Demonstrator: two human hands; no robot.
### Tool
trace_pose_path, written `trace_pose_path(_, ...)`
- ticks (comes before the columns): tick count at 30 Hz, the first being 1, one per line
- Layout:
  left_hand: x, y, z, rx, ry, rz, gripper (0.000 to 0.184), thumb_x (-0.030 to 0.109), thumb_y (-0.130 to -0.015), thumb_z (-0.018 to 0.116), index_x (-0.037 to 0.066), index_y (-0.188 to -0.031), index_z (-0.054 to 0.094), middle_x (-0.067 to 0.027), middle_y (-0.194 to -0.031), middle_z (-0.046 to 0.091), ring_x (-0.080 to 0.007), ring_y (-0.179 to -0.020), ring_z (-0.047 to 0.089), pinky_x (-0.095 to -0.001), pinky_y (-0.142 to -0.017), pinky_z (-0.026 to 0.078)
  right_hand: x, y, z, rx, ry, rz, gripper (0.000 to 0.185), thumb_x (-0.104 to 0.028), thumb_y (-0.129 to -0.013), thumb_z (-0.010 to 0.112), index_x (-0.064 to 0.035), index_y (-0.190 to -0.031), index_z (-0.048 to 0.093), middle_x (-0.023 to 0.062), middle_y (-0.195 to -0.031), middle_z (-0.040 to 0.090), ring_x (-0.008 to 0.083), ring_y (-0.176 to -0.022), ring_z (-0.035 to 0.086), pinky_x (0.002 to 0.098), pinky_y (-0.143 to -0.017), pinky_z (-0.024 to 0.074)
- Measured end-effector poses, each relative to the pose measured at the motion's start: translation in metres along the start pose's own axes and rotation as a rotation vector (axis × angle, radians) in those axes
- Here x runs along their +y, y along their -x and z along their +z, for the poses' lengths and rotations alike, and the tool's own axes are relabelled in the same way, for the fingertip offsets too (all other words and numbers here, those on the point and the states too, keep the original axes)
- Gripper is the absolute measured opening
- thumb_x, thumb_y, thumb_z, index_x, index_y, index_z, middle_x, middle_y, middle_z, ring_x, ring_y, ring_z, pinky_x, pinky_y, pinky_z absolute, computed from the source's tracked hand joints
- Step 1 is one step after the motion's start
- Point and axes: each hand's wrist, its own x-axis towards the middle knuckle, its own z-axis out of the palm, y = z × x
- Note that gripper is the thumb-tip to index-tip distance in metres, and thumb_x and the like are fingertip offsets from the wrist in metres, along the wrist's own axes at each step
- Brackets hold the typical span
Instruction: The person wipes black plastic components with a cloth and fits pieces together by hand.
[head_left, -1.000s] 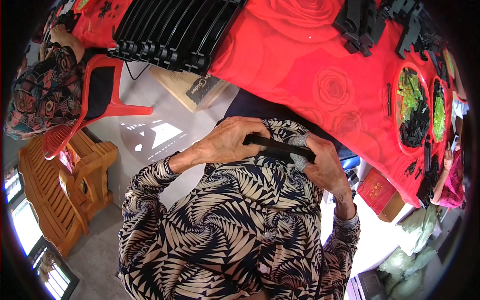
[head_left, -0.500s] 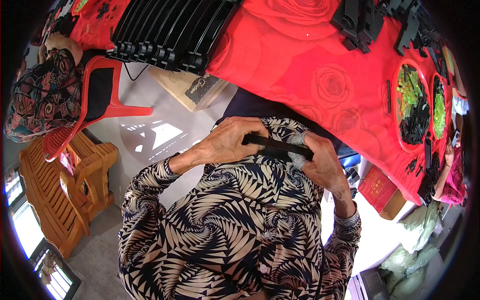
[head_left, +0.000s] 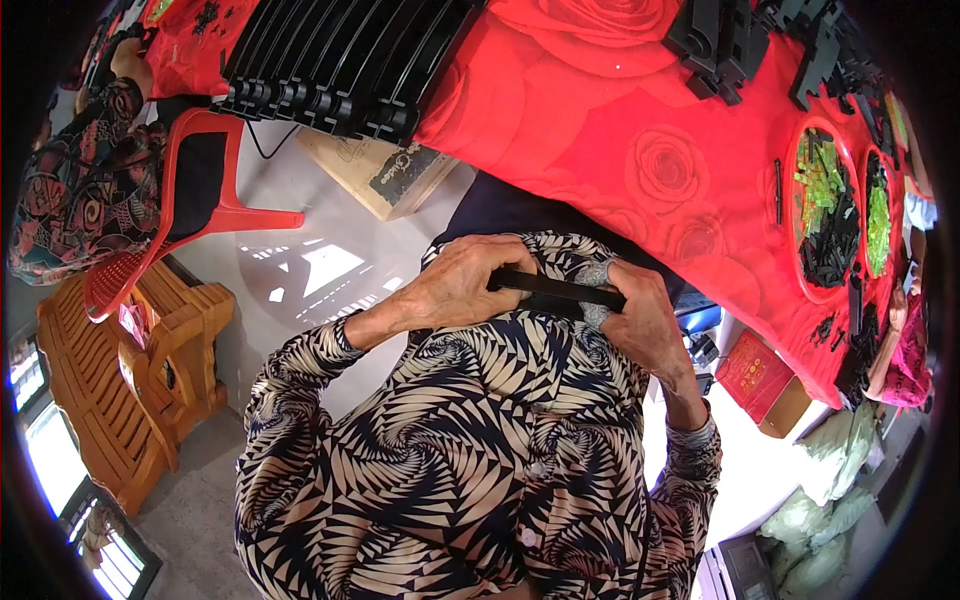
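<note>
A narrow black strip-like part (head_left: 560,290) spans the gap between my two hands, just above my lap. My left hand (head_left: 468,278) is closed round its left end. The right end is pinched in my right hand (head_left: 640,318), where grey wrapping covers part of the fingers. A darker piece shows just under the strip, too hidden to make out. Beyond my hands lies the red rose-patterned cloth (head_left: 590,140) on the table. Long curved black parts (head_left: 350,60) lie in a row at its upper left.
Red trays (head_left: 822,215) of green and black pieces stand at the right, with black parts (head_left: 720,45) behind them. A red chair (head_left: 200,200) and a person (head_left: 90,190) are at the left. A cardboard box (head_left: 385,180) sits below the table edge.
The black part has turned slightly between my hands, and my right fingers have shifted a little on it. The person at the left has moved an arm and leaned slightly.
</note>
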Motion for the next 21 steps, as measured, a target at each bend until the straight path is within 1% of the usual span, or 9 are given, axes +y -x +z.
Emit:
trace_pose_path(5, 0.004, -0.001, 0.001, 0.003, -0.008, -0.039, 0.016, 0.004, -0.072, 0.066, 0.0, -0.086, 0.059, -0.0122, -0.083, 0.061, -0.0319, -0.076, 0.061, -0.0393, -0.066, 0.048, -0.005, 0.002, -0.001, -0.009, 0.037, 0.038, 0.021, 0.0, -0.06, 0.056, 0.0045, -0.077, 0.045, 0.0219, -0.08, 0.053, 0.0452, -0.083, 0.054, 0.0502, -0.075, 0.0421)
trace_pose_path(7, 0.005, -0.002, 0.001, 0.012, 0.025, -0.083, 0.016, 0.005, -0.072, 0.065, 0.0, -0.085, 0.058, -0.0125, -0.082, 0.061, -0.0314, -0.075, 0.062, -0.0392, -0.066, 0.048, -0.003, 0.001, 0.003, 0.072, 0.068, -0.013, 0.027, 0.008, -0.059, 0.052, 0.0063, -0.085, 0.054, 0.0225, -0.08, 0.057, 0.0439, -0.078, 0.056, 0.0419, -0.067, 0.0453)
trace_pose_path(8, 0.005, -0.002, 0.002, 0.01, 0.024, -0.084, 0.016, 0.005, -0.072, 0.065, 0.0, -0.085, 0.058, -0.0125, -0.082, 0.061, -0.0314, -0.075, 0.062, -0.0392, -0.066, 0.048, -0.003, 0.001, 0.004, 0.073, 0.066, -0.011, 0.027, 0.008, -0.059, 0.052, 0.0063, -0.085, 0.054, 0.0225, -0.08, 0.057, 0.0439, -0.078, 0.056, 0.0419, -0.067, 0.0453)
trace_pose_path(11, 0.004, -0.002, 0.004, 0.024, -0.021, -0.104, 0.015, 0.006, -0.071, 0.065, -0.001, -0.083, 0.057, -0.013, -0.081, 0.062, -0.0313, -0.075, 0.062, -0.0391, -0.067, 0.048, -0.006, 0.001, 0.006, 0.117, 0.111, -0.041, 0.024, 0.008, -0.059, 0.053, 0.0058, -0.082, 0.051, 0.0224, -0.079, 0.056, 0.0441, -0.077, 0.056, 0.043, -0.066, 0.0445)
trace_pose_path(12, 0.005, -0.002, 0.005, 0.034, -0.024, -0.108, 0.015, 0.007, -0.072, 0.065, -0.001, -0.082, 0.057, -0.0131, -0.081, 0.062, -0.0312, -0.074, 0.062, -0.0391, -0.066, 0.048, -0.008, 0.001, 0.004, 0.092, 0.105, 0.003, 0.02, 0.004, -0.06, 0.055, 0.0047, -0.078, 0.048, 0.0223, -0.079, 0.055, 0.0447, -0.079, 0.055, 0.0469, -0.069, 0.0435)
trace_pose_path(13, 0.005, -0.002, 0.005, 0.044, -0.027, -0.112, 0.015, 0.007, -0.072, 0.064, -0.001, -0.082, 0.057, -0.0132, -0.081, 0.061, -0.0312, -0.074, 0.062, -0.0392, -0.066, 0.048, -0.009, 0.0, 0.003, 0.066, 0.098, 0.048, 0.019, -0.001, -0.061, 0.058, 0.0037, -0.074, 0.044, 0.0222, -0.079, 0.054, 0.0452, -0.081, 0.055, 0.0507, -0.072, 0.0426)
trace_pose_path(17, 0.003, -0.003, 0.006, 0.043, -0.028, -0.123, 0.015, 0.007, -0.072, 0.064, -0.001, -0.081, 0.057, -0.0131, -0.08, 0.062, -0.0309, -0.073, 0.062, -0.0391, -0.066, 0.048, -0.012, -0.001, 0.003, 0.073, 0.118, 0.069, 0.019, -0.001, -0.061, 0.058, 0.0035, -0.073, 0.044, 0.0221, -0.078, 0.054, 0.0455, -0.078, 0.055, 0.0508, -0.07, 0.0428)
trace_pose_path(20, 0.001, -0.003, 0.006, 0.041, -0.011, -0.118, 0.015, 0.008, -0.071, 0.065, -0.001, -0.081, 0.057, -0.0128, -0.08, 0.061, -0.0302, -0.072, 0.062, -0.0387, -0.065, 0.048, -0.011, -0.001, 0.003, 0.087, 0.135, 0.04, 0.019, 0.0, -0.061, 0.058, 0.0034, -0.073, 0.044, 0.022, -0.078, 0.054, 0.0456, -0.077, 0.055, 0.051, -0.068, 0.0428)
trace_pose_path(21, -0.001, -0.003, 0.007, 0.043, -0.004, -0.102, 0.013, 0.004, -0.072, 0.065, -0.001, -0.082, 0.058, -0.0121, -0.078, 0.061, -0.0272, -0.07, 0.061, -0.0365, -0.065, 0.048, -0.011, -0.001, 0.003, 0.085, 0.131, 0.051, 0.019, 0.0, -0.06, 0.058, 0.0035, -0.073, 0.044, 0.0223, -0.078, 0.054, 0.0456, -0.078, 0.055, 0.0512, -0.068, 0.0427)
